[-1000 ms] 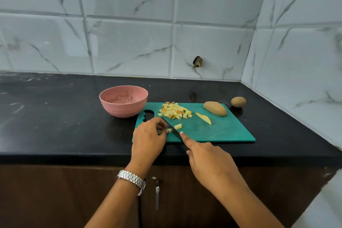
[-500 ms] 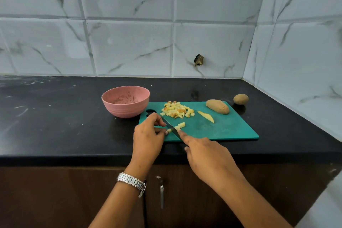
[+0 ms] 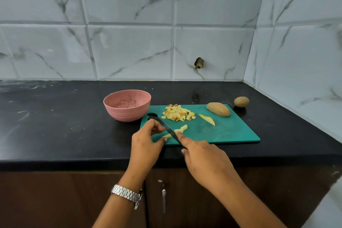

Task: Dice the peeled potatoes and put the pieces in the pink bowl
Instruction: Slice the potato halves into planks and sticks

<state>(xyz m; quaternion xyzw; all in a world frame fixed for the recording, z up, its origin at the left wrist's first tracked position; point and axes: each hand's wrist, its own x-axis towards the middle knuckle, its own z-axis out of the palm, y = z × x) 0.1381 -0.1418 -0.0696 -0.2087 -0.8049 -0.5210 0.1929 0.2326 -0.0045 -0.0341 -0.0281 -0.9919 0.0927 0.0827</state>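
Right hand grips knife, index finger along the spine, blade across cutting board near-left corner. Left hand pinches potato strip there, against the blade. Diced pile on board's far-left part; pink bowl just left of board.

We saw the pink bowl upright on the black counter, touching the far left corner of the green cutting board, with brownish smears inside. A heap of small yellow potato dice sat on the board's far left part. A thin curved wedge lay just right of it, beside a whole tan potato. A smaller round potato rested on the counter past the board's far right corner. Two fresh cubes lay just right of the knife, and a pale strip lay on its left.
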